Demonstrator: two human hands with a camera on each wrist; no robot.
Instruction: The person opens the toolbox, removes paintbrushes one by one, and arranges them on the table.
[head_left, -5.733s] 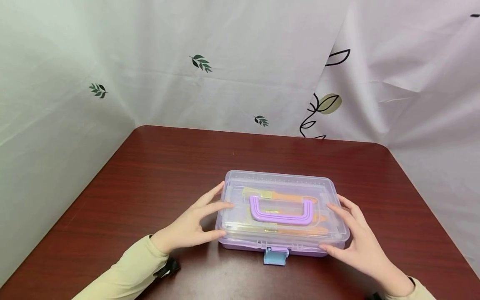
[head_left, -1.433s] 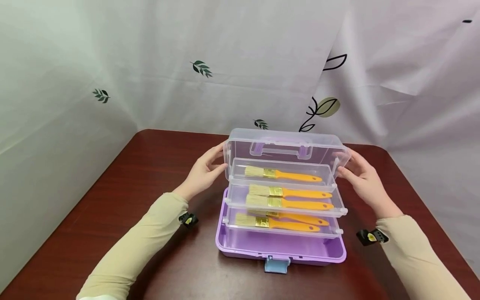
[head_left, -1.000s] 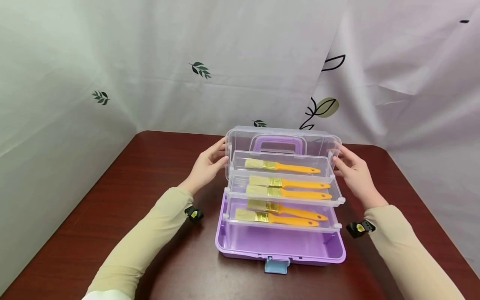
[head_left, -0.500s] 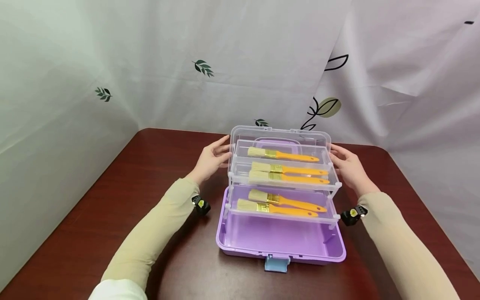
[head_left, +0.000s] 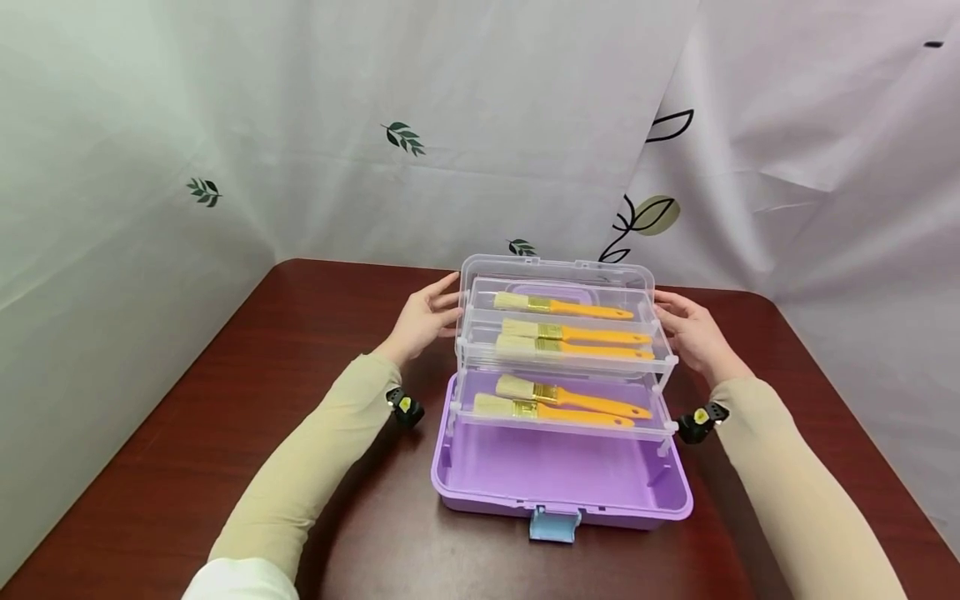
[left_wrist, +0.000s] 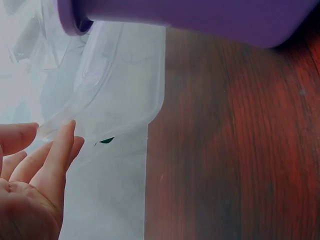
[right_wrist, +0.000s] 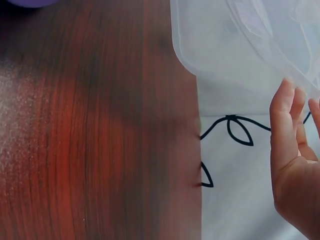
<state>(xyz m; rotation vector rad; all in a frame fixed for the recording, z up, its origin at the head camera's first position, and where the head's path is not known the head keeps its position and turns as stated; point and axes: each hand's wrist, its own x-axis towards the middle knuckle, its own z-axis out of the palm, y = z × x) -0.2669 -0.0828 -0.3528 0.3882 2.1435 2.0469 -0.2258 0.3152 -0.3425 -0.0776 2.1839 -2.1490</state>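
Observation:
A purple plastic box (head_left: 555, 479) with a clear lid (head_left: 491, 268) stands unfolded on the table in the head view. The lid leans upright at the back. Stepped clear trays, among them a middle tray (head_left: 570, 364) and a lower tray (head_left: 570, 430), hold several paintbrushes with orange handles, such as the topmost paintbrush (head_left: 592, 311). My left hand (head_left: 422, 321) pinches the lid's left edge between thumb and fingers. At the opposite edge my right hand (head_left: 692, 335) pinches the lid too. Both wrist views show the lid's corner at the fingertips.
A light blue latch (head_left: 553, 526) hangs from the box's front. The dark red wooden table (head_left: 247, 400) extends on both sides. A white curtain (head_left: 300, 125) with printed leaves hangs behind the table's far edge.
The lid has been raised from flat on the box and tipped backwards, spreading the trays upward and apart. Both hands have moved back with it. Over the last half second it shifts only slightly.

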